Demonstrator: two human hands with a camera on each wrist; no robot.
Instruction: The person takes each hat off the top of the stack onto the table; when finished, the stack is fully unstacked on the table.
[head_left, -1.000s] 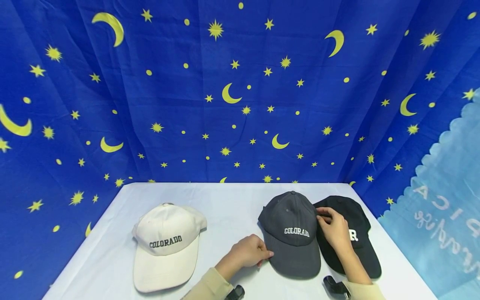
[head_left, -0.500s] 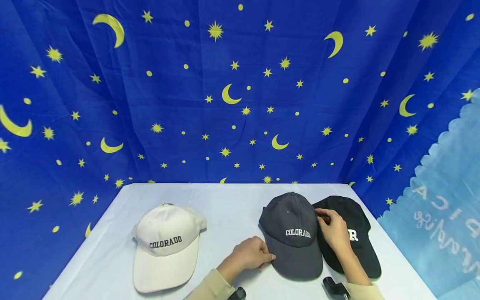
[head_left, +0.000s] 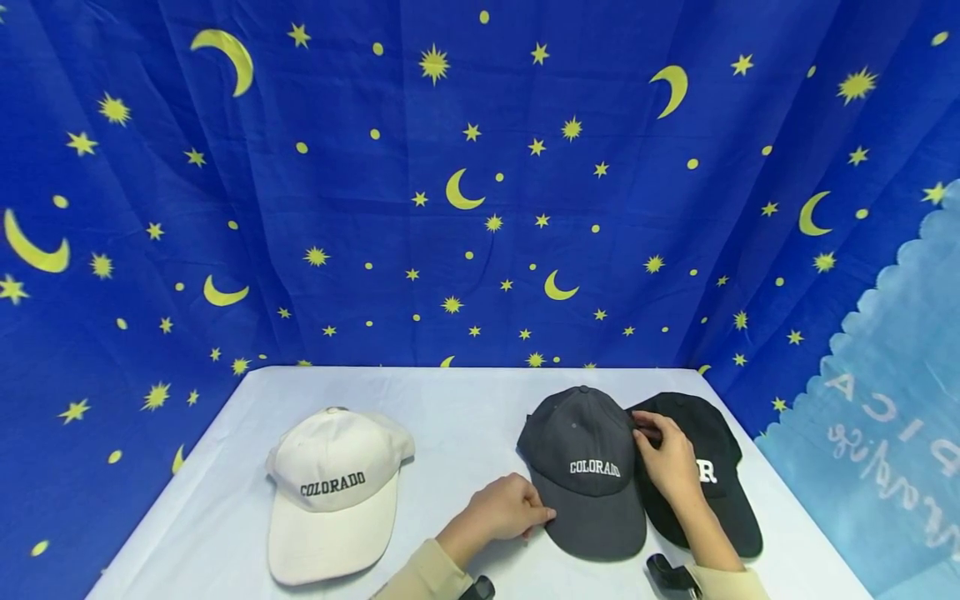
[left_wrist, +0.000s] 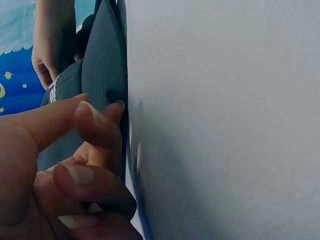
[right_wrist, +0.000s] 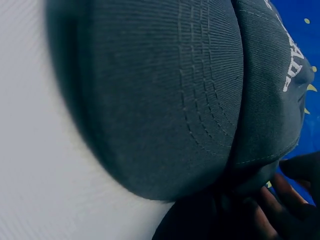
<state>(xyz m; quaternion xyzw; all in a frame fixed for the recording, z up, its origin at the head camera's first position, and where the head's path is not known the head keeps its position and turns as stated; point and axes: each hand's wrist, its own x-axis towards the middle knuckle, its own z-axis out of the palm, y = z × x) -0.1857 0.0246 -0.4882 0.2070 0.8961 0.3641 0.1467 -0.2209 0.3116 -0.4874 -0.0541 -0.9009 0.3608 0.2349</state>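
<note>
A dark grey baseball cap (head_left: pixel 585 450) lettered COLORADO lies on the white table with its brim toward me. At the left edge of its brim my left hand (head_left: pixel 502 508) pinches with thumb and forefinger; the left wrist view shows the fingertips (left_wrist: pixel 92 112) right at that edge. My right hand (head_left: pixel 667 458) reaches over a black cap (head_left: pixel 738 508) and grips the grey cap's right side with curled fingers. The right wrist view has the grey brim (right_wrist: pixel 160 100) up close, with the right fingers (right_wrist: pixel 285 195) by the crown's lower edge, partly in shadow.
A cream cap (head_left: pixel 330 533), also lettered COLORADO, lies at the left of the white table (head_left: pixel 450 400). The black cap, with a white R showing, sits right beside the grey one. A blue star-and-moon curtain (head_left: pixel 390 208) stands behind, and a light blue cloth (head_left: pixel 900 400) hangs at the right.
The grey cap has shifted slightly to the right and toward me, and my left hand has moved right with it. My right hand has stayed nearly in place.
</note>
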